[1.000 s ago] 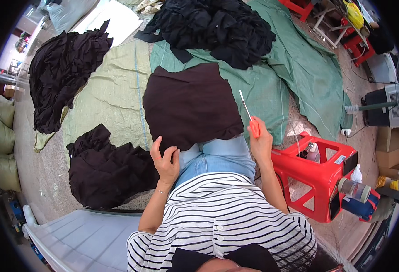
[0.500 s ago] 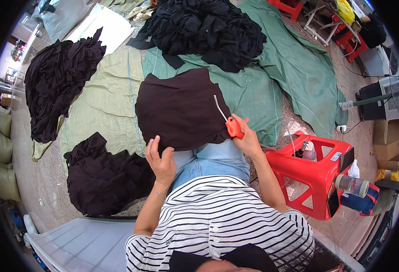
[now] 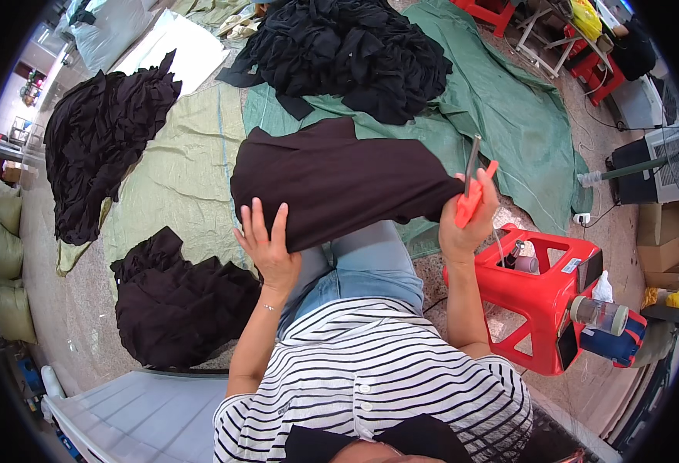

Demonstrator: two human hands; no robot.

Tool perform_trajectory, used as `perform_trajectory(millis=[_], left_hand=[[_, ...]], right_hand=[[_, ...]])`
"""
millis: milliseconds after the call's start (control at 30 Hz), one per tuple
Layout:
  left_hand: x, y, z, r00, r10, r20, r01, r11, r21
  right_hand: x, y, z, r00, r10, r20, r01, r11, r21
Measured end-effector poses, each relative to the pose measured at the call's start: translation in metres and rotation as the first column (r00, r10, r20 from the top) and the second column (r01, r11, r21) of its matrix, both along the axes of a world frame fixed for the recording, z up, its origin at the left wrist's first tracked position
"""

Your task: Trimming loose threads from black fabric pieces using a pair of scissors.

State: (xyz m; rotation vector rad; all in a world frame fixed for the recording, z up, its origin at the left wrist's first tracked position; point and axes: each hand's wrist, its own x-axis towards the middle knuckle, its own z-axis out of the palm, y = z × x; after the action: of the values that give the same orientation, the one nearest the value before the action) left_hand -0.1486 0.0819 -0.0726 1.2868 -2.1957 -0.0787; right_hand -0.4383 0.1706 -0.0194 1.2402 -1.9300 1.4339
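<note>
A dark brown cloth garment or fabric piece (image 3: 331, 181) lies over my lap and thighs, drawn out to the right. Spread fingers of my left hand (image 3: 271, 255) rest on its near left edge. My right hand (image 3: 466, 231) is closed round a pair of scissors with orange handles (image 3: 469, 210), whose grey blades point up and away. The cloth's right end meets the fingers of that same hand, beside the scissors; the exact pinch on it is partly hidden.
A crumpled dark cloth heap (image 3: 181, 309) lies at my left. Farther off are another dark heap (image 3: 104, 147) and a large black pile (image 3: 347, 54) on green sheeting (image 3: 509, 116). At right stands a red plastic stool (image 3: 536, 301) with a clear bottle (image 3: 598, 315) at its side.
My right hand has moved right and up with the scissors, stretching the cloth's right end out with it. My left hand has shifted slightly up onto the cloth.
</note>
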Motion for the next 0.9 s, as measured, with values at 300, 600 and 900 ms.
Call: perform_trajectory(millis=[300, 600, 900], left_hand=[[0.048, -0.001, 0.155, 0.9, -0.234, -0.369, 0.359, 0.876, 0.322], [0.064, -0.017, 0.132, 0.869, 0.062, -0.491, 0.397, 0.504, 0.767], [0.094, -0.017, 0.045, 0.976, -0.191, -0.108, 0.186, 0.459, 0.869]], right_hand=[[0.004, -0.003, -0.013, 0.987, 0.112, 0.113, -0.13, 0.977, 0.169], [-0.015, -0.038, 0.018, 0.988, 0.11, 0.107, -0.12, 0.989, 0.09], [-0.009, -0.017, -0.037, 0.743, 0.144, 0.653, -0.513, 0.749, 0.419]])
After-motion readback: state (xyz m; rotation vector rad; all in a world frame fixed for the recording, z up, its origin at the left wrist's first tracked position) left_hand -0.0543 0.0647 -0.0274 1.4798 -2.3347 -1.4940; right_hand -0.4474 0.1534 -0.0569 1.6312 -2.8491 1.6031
